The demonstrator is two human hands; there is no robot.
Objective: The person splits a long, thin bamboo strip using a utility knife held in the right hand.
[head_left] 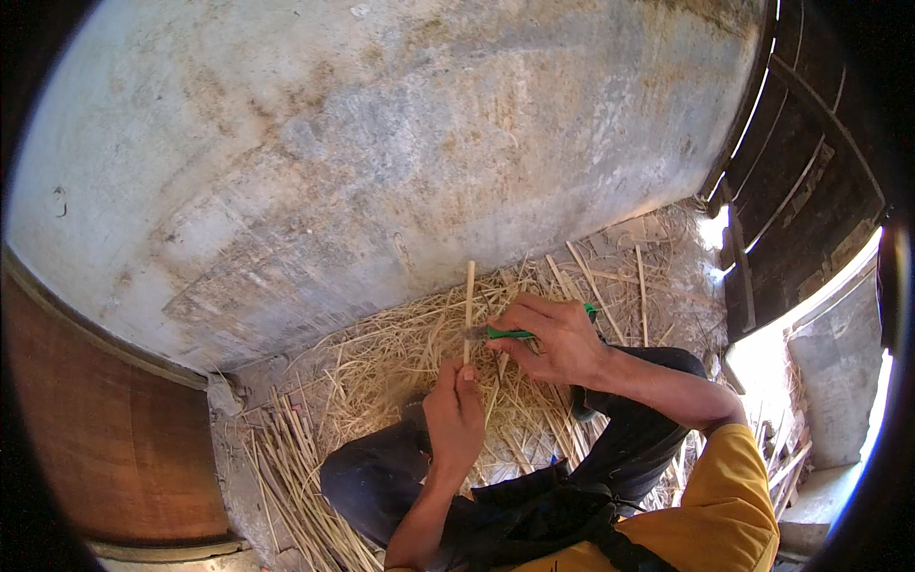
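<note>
Upright in front of me stands a thin pale strip, bamboo by its look (470,296); my left hand (453,415) pinches its lower end. My right hand (558,341) is closed round the green handle of a knife (510,334). The short blade meets the strip a little above my left fingers, crossing it from the right. Whether the edge has bitten into the strip is too small to tell. Beneath both hands spreads a heap of curled pale shavings (381,357).
Long thin strips (295,477) lie bundled on the floor at my left, more (641,296) scattered at the right. A stained pale wall (381,162) rises just beyond the shavings. A brown wooden panel (114,410) stands left, dark boards (801,172) right. My bent legs (381,477) frame the heap.
</note>
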